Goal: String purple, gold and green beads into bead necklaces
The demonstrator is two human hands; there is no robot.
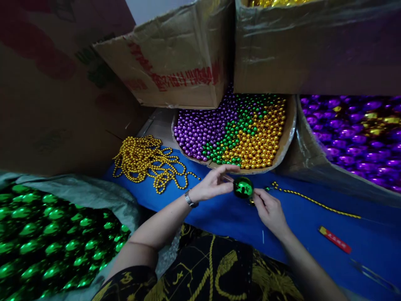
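A large shiny green ball is between my two hands, above the blue work surface. My left hand has its thumb and fingertips at the ball's left side, and a thin pale line shows between those fingers. At the ball's right edge, my right hand is closed in a pinch; what lies inside the pinch is hidden. Small gold beads peek out under the ball near the right fingertips. Right of that hand, a string of gold beads lies stretched over the blue surface, with a few green beads near its left end.
Gold bead strands are heaped at left. Behind my hands, a cardboard tray holds purple, green and gold beads. Large green balls fill a bag at left; purple balls fill a box at right. A red-and-yellow cutter and tweezers-like tool lie at right.
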